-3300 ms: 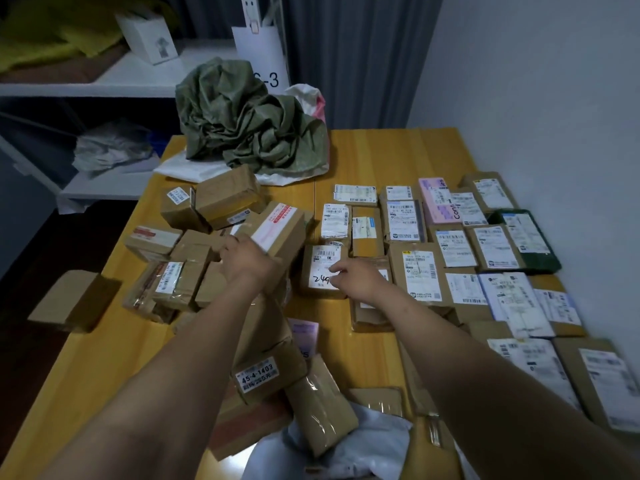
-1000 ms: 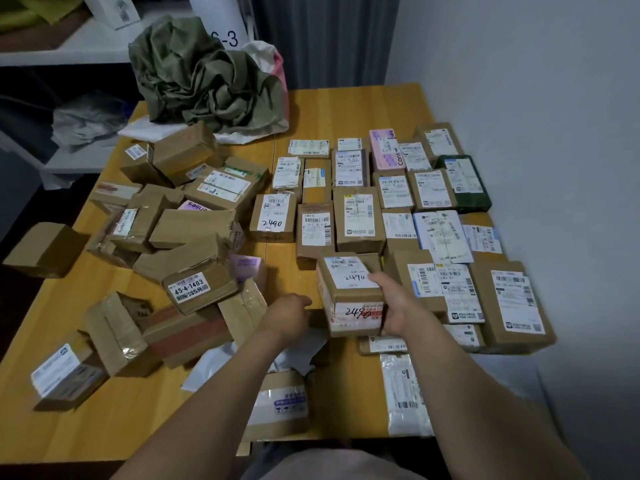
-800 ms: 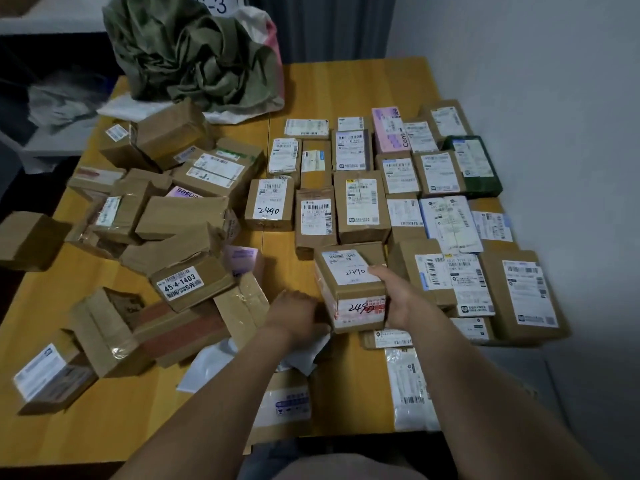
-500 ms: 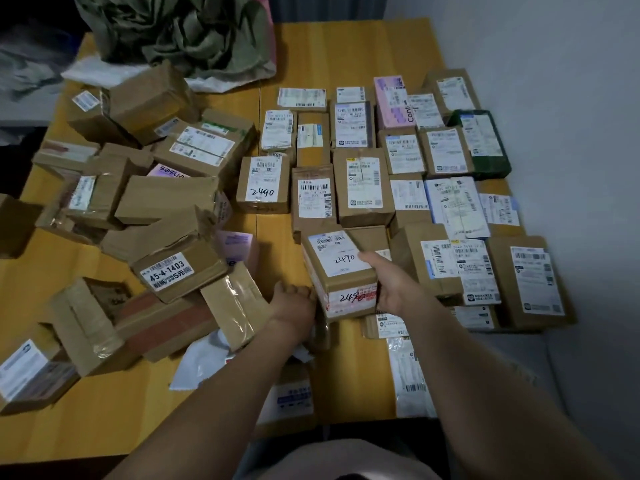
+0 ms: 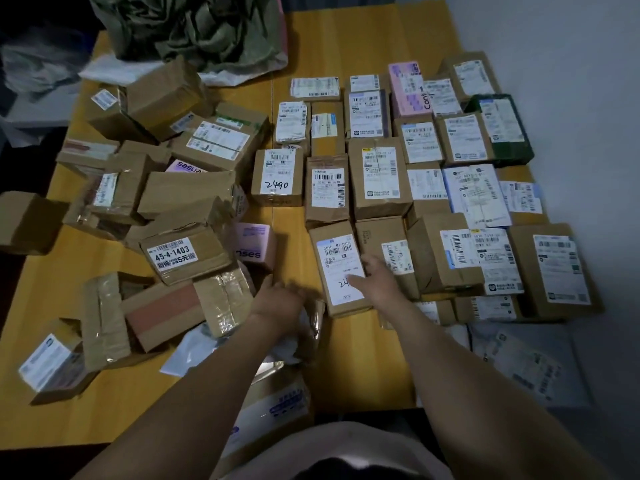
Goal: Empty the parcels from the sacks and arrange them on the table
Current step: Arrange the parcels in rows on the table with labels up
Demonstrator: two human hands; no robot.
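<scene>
On the wooden table (image 5: 363, 39), labelled parcels lie in tidy rows (image 5: 377, 178) on the right half. A loose heap of brown boxes (image 5: 183, 258) covers the left half. My right hand (image 5: 377, 278) grips a brown box with a white label (image 5: 337, 271) that lies flat at the front of the rows; the thumb crosses the label. My left hand (image 5: 280, 299), blurred, curls over a small tape-wrapped parcel (image 5: 313, 327) just left of that box. A crumpled green sack (image 5: 194, 29) sits at the far left of the table.
A grey mailer bag (image 5: 519, 362) lies at the table's front right corner, against the wall (image 5: 571, 98). A white poly bag (image 5: 194, 348) and a box with blue print (image 5: 277, 407) sit at the front edge. One brown box (image 5: 24, 220) stands off the left side.
My right hand has set the labelled box down flat into the front row. My left hand has dropped from that box to the small taped parcel. The view has tilted further down.
</scene>
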